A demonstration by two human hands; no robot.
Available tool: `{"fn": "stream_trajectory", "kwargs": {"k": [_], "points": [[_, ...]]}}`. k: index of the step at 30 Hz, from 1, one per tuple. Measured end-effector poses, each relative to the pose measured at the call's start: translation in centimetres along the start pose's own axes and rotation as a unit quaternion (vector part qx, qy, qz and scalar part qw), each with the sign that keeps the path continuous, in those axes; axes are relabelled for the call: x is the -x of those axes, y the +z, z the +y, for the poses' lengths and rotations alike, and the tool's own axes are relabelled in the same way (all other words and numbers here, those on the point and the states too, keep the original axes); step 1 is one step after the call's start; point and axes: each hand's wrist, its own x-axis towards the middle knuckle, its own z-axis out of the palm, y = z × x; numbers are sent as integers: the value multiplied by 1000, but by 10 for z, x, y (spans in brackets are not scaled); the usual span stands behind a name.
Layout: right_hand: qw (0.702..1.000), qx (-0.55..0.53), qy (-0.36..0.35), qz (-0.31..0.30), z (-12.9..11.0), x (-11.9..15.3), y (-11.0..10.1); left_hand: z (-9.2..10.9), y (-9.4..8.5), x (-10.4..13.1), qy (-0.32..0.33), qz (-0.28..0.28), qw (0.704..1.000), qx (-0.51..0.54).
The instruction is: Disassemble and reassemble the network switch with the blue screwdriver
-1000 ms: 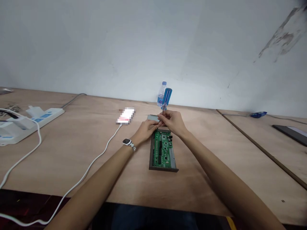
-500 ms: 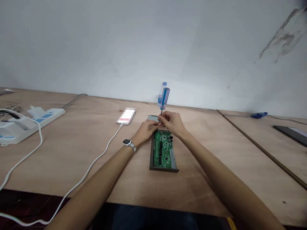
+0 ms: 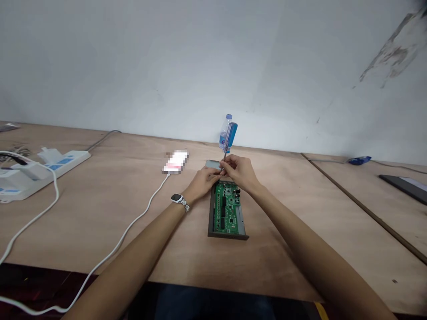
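My right hand (image 3: 240, 172) pinches a screwdriver (image 3: 231, 134) by its thin metal shaft. The blue and clear striped handle points up and leans slightly right. Its tip is hidden among my fingers at the far end of a green circuit board (image 3: 230, 211), which lies in a dark frame with a grey metal plate along its right side. My left hand (image 3: 202, 180), wearing a watch on the wrist, has its fingers and thumb closed together at that same end, close to the shaft. What they grip there is hidden. A grey flat piece (image 3: 212, 164) shows just beyond the fingers.
Behind the screwdriver a water bottle (image 3: 223, 138) stands near the wall. To the left lies a phone (image 3: 175, 162) on a white cable (image 3: 136, 218). A power strip (image 3: 71, 159) with plugs sits far left. At right are a blue packet (image 3: 358, 160) and a dark flat device (image 3: 405, 184).
The screwdriver handle has turned about its axis, showing a broader blue side, and tilts a little more to the right. Both hands stay in nearly the same place.
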Motion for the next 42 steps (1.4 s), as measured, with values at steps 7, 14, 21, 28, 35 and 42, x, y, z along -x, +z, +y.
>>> {"fn": "stream_trajectory", "kwargs": {"k": [7,14,21,28,35,42], "points": [[1000,4,19,9,-4,0,-1,3,0,0,-29,20,999,-15],[1000,14,4,26,-2,0,-1,6,3,1,-17,26,999,-14],[999,6,-5,-50,-6,0,-5,4,1,3,-10,-3,999,36],[998,26,17,47,-1,0,0,7,7,1,-56,60,996,22],[999,22,-15,-23,-3,0,-3,2,-1,2,-14,-9,1000,25],[998,50,11,26,-1,1,-1,3,2,2,-45,47,998,7]]}}
